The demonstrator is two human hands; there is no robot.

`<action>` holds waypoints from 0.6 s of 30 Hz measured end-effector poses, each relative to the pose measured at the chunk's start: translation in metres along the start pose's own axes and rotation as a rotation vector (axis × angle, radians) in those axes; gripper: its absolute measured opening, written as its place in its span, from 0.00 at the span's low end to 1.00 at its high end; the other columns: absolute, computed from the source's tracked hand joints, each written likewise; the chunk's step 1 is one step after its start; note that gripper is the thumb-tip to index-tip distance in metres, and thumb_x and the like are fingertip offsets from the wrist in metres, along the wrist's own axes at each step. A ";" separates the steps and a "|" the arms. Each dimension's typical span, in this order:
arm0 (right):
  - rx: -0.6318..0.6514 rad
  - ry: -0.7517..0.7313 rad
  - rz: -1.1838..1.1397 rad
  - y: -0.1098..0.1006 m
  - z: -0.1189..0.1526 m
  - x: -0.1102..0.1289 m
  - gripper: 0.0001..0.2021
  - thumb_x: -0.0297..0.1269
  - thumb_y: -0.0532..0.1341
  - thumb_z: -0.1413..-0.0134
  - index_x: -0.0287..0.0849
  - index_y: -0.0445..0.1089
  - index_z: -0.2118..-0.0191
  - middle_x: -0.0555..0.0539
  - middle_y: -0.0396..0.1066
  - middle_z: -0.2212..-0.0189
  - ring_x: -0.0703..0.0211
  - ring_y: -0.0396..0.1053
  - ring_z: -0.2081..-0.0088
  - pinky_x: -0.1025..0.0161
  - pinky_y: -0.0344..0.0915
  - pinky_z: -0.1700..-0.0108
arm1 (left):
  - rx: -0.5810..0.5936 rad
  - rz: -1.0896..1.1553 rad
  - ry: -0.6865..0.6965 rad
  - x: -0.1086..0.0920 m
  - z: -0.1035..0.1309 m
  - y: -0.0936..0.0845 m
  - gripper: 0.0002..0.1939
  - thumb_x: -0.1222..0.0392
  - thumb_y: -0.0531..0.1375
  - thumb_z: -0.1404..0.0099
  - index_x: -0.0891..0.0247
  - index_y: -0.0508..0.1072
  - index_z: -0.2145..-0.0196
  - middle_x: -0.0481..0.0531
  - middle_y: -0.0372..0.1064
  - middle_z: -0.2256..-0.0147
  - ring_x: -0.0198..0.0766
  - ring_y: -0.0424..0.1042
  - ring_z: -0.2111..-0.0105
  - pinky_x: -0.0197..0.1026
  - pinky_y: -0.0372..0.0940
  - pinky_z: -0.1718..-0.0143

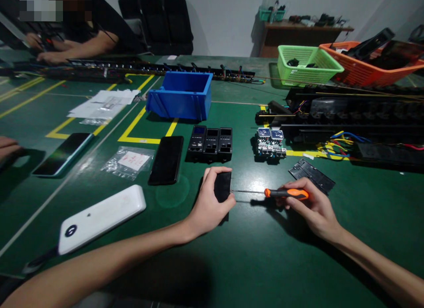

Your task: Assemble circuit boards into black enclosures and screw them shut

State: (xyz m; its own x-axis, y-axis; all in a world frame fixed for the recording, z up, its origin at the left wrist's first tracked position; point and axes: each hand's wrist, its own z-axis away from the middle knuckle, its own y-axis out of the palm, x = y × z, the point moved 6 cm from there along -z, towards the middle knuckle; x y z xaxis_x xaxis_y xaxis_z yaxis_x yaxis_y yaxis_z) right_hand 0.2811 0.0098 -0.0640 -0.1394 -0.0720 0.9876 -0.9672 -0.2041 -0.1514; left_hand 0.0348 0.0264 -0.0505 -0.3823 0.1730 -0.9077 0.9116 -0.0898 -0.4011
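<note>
Orange and black, the screwdriver (288,193) is pinched in our right hand (313,208), its shaft pointing left, crosswise to the right edge of the dark case (223,187). Our left hand (208,202), the nearer, clasps that case between thumb and fingers. It looks flat-faced and plain, partly covered; whether the tip touches it, we cannot tell. Beyond stand black modules (210,144) on the green table (251,259).

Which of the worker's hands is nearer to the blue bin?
Left. The left hand, around a black block, is on the near side of the blue bin, slightly right; the right hand, holding a screwdriver, is farther right.
</note>
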 end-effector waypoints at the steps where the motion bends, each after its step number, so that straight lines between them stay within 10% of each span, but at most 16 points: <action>1: -0.001 0.003 0.000 0.000 0.000 0.001 0.09 0.37 0.62 0.41 0.47 0.65 0.56 0.47 0.74 0.67 0.57 0.75 0.67 0.63 0.72 0.67 | -0.003 0.003 0.002 0.000 0.000 0.000 0.25 0.69 0.59 0.43 0.57 0.62 0.48 0.53 0.62 0.54 0.44 0.66 0.54 0.48 0.61 0.51; 18: 0.047 -0.002 0.029 0.005 -0.002 0.002 0.06 0.40 0.59 0.38 0.47 0.64 0.58 0.50 0.73 0.73 0.60 0.72 0.73 0.65 0.69 0.70 | 0.006 -0.006 0.007 0.000 -0.001 0.001 0.24 0.69 0.59 0.43 0.58 0.62 0.48 0.53 0.62 0.54 0.44 0.65 0.53 0.48 0.61 0.50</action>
State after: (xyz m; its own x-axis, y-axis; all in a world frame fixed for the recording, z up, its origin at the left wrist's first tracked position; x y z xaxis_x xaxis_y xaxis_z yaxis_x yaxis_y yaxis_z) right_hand 0.2760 0.0108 -0.0629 -0.1666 -0.0803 0.9827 -0.9516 -0.2478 -0.1816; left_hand 0.0355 0.0269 -0.0504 -0.3867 0.1802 -0.9044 0.9085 -0.0942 -0.4072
